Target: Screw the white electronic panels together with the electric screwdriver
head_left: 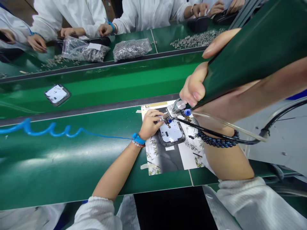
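At the upper left of the frame, two clear plastic bags (131, 50) are filled with small metal parts. Loose metal parts (198, 39) are spread at the upper right of centre. White garments (146, 14) are worn by people along the top edge. A flat device (57, 95) is seen at left on a green strip (115, 81).

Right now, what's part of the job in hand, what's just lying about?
Job, likely:
silver metal tool with blue fittings
black-rimmed square white panel
leaf-printed paper sheet beneath

Lying about, apparently:
clear plastic bags of small metal parts
similar panel, farther off
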Motion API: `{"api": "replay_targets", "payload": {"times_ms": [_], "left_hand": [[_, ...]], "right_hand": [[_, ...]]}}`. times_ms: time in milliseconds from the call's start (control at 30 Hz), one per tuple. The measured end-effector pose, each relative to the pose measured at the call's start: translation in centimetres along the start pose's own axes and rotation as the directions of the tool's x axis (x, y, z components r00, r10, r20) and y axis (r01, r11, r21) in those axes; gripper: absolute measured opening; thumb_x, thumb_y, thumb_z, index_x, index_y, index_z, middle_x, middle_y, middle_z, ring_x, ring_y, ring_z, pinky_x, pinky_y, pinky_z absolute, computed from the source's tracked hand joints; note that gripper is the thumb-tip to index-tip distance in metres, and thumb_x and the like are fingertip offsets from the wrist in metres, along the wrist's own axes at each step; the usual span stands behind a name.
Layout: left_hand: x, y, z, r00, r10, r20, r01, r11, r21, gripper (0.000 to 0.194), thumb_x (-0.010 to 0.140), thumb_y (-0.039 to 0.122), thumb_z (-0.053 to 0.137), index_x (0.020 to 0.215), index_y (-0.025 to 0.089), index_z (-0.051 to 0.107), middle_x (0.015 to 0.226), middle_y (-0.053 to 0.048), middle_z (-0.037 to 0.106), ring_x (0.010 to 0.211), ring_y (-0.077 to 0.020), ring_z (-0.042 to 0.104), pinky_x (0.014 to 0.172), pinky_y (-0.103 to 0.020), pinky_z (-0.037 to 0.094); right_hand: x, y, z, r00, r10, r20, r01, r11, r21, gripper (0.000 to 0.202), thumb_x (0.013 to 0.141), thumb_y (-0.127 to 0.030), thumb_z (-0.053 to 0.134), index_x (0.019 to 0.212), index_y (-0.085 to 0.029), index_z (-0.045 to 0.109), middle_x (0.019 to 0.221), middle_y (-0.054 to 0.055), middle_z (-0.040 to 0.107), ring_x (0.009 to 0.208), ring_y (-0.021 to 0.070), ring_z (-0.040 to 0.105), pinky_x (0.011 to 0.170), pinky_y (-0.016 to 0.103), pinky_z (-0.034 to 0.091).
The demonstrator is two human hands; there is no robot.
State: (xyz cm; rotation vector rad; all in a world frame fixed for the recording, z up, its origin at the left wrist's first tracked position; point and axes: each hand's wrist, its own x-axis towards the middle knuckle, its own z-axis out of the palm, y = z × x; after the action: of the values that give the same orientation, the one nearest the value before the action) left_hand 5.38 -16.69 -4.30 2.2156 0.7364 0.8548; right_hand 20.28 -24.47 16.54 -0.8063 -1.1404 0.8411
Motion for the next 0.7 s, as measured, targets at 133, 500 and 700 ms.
{"api": "replay_targets", "payload": {"times_ms": [133, 500, 700], "left_hand": [[-0.1, -0.1, 0.0, 1.0, -0.02, -0.017, 0.019, 0.999, -0.031, 0.008, 0.088, 0.029, 0.073, 0.085, 0.025, 0.079, 0.102, -0.005, 0.076, 0.11, -0.0248, 0.061, 0.1, -0.049, 0.051], [0.4, 0.8, -0.5, 1.0, 0.002, -0.014, -0.001, 0.998, 0.058, 0.031, 0.08, 0.036, 0.081, 0.108, 0.025, 0.075, 0.126, -0.007, 0.069, 0.121, -0.0271, 0.057, 0.109, -0.052, 0.045], [0.2, 7.1, -2.9, 0.981, 0.053, -0.187, -0.054, 0.999, 0.001, 0.03, 0.095, 0.041, 0.051, 0.099, 0.024, 0.076, 0.108, -0.008, 0.073, 0.107, -0.0252, 0.065, 0.098, -0.051, 0.053]], "right_hand": [[0.1, -0.1, 0.9, 0.993, 0.037, -0.115, -0.037, 0.999, 0.005, 0.066, 0.068, -0.091, 0.053, 0.077, -0.026, 0.046, 0.042, -0.006, 0.04, 0.036, 0.0152, 0.031, 0.041, 0.033, 0.024], [1.2, 1.0, -0.4, 0.943, 0.026, -0.332, -0.062, 0.993, -0.099, 0.078, 0.046, -0.094, 0.065, 0.076, -0.024, 0.05, 0.045, -0.003, 0.04, 0.043, 0.0178, 0.042, 0.043, 0.034, 0.031], [1.7, 3.0, -1.7, 0.955, -0.087, -0.285, 0.056, 0.992, -0.115, 0.064, 0.072, -0.086, 0.056, 0.083, -0.023, 0.055, 0.05, -0.002, 0.043, 0.043, 0.018, 0.043, 0.044, 0.034, 0.032]]}}
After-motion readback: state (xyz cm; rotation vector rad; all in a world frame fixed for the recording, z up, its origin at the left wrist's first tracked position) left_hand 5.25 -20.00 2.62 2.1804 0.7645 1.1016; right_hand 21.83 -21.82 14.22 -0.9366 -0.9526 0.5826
